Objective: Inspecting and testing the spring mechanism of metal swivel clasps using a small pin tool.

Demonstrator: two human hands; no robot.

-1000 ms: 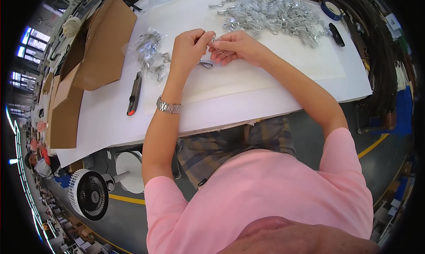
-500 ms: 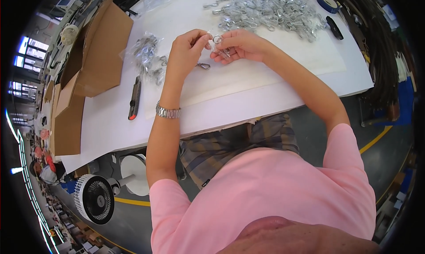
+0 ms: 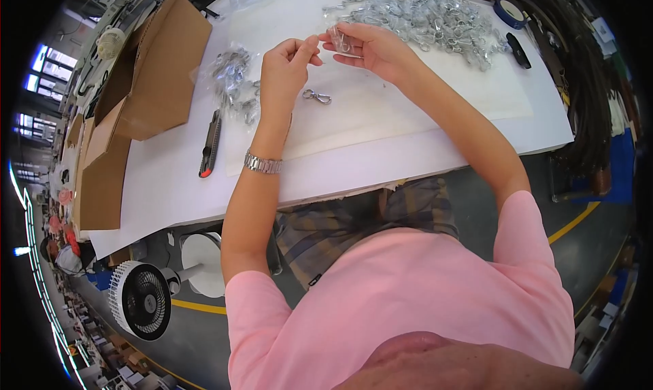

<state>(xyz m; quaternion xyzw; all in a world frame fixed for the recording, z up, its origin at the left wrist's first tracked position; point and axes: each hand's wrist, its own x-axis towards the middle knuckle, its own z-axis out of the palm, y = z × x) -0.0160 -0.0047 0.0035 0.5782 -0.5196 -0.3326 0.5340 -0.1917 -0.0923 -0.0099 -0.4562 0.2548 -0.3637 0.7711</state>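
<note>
Right grip (image 3: pixel 381 50) holds a clear bag (image 3: pixel 339 39), seemingly containing hardware (image 3: pixel 345 48)

White table (image 3: pixel 170 165), clasp heap (image 3: pixel 442 24), apparently bagged, loose clasp (image 3: pixel 317 97), cutter (image 3: pixel 211 144), carton (image 3: pixel 166 67)

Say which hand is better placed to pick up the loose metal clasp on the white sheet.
Left, likely: the left hand is nearer the loose metal clasp, while the right hand holds a clear packet. Whether the left hand grips anything is unclear.
</note>
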